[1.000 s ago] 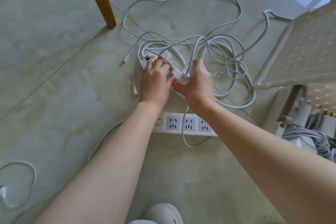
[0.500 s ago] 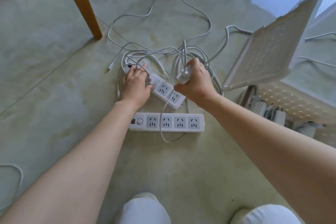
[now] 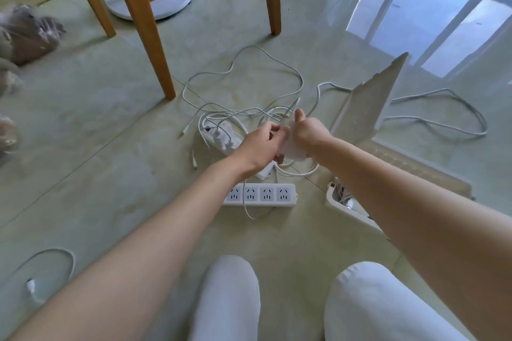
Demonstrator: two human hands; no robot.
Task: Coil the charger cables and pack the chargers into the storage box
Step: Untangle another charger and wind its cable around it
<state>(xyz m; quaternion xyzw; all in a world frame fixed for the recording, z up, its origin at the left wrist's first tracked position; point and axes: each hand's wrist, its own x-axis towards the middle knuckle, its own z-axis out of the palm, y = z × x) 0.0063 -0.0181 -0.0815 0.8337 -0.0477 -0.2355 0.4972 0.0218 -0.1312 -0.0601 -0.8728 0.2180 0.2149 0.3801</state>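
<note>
My right hand [image 3: 309,130] grips a white charger [image 3: 293,150], lifted above the floor with its prongs pointing down and its cable trailing up past my thumb. My left hand [image 3: 261,144] meets it from the left, fingers pinching at the charger or its cable; motion blur hides the exact hold. A tangle of white cables [image 3: 243,116] lies on the floor behind both hands. The white storage box [image 3: 343,209] stands at the right with its perforated lid [image 3: 368,108] propped open, cables inside; my right forearm covers most of it.
Two white power strips lie on the floor: one [image 3: 261,194] in front of my hands, another [image 3: 221,137] with plugs in it under the tangle. Wooden chair legs [image 3: 155,44] stand behind. A loose cable [image 3: 52,260] lies at the lower left. My knees fill the bottom edge.
My right hand has pulled the charger off the power strip and lifted it. My left hand left the strip and came over to the charger. The camera tilted up and back.
</note>
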